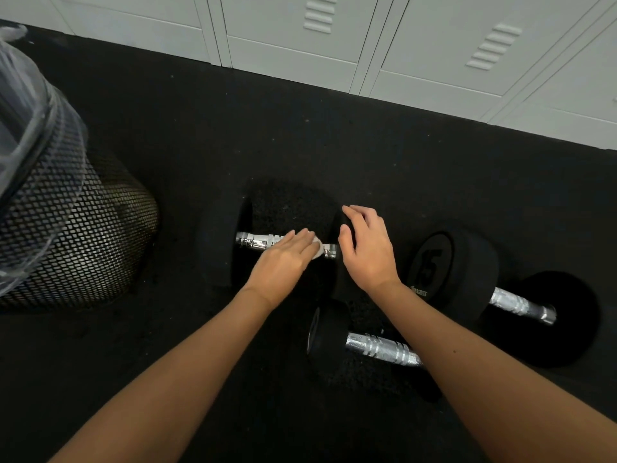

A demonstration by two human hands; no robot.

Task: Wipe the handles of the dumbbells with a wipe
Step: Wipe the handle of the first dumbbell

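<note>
Three black dumbbells lie on the dark rubber floor. The far one has a chrome handle [253, 242] between its two heads. My left hand [283, 259] lies flat over that handle with straight fingers, pressing a small white wipe [318, 249] against the bar. My right hand [367, 248] rests on top of this dumbbell's right head [337, 225], fingers loosely bent over it. A second dumbbell [380, 349] lies nearer, partly hidden by my right forearm. A third dumbbell [514, 304], marked 15, lies at the right.
A black mesh waste bin [83, 242] with a clear liner stands at the left. Pale grey lockers [334, 45] line the far edge of the floor.
</note>
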